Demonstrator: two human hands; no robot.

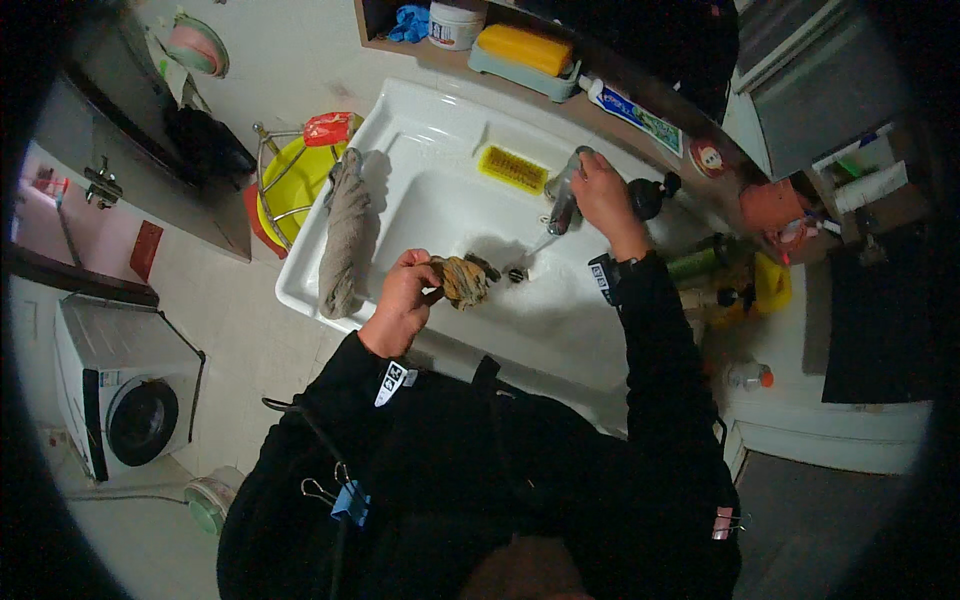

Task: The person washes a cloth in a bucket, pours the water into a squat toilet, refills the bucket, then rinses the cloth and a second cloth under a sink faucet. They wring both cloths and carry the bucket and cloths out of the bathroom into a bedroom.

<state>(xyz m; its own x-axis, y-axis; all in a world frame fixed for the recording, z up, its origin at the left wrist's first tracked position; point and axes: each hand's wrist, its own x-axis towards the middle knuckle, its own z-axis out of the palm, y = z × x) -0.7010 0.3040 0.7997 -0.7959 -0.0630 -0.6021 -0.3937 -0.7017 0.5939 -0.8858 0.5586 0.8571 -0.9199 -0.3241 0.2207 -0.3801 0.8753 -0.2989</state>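
Observation:
A crumpled, yellowish-grey cloth (463, 282) is pinched in the fingers of my left hand (401, 304), above the basin of a white ceramic sink (427, 206). A darker end of it hangs towards the drain (517, 274). My right hand (604, 199) has its fingers on the lever of the chrome faucet (562, 214) at the back of the sink. Water runs from the spout down near the drain. On the ledge left of the faucet lies a yellow scrubbing brush (514, 169), bristles up. A twisted grey towel (345, 236) rests along the sink's left rim.
Behind the sink, a shelf holds a yellow sponge (525, 49) on a soap box, a white tub (456, 26) and a toothpaste tube (634, 114). A dark bottle (651, 196) stands right of the faucet. A metal-framed stool (289, 184) and a washing machine (135, 390) are at left.

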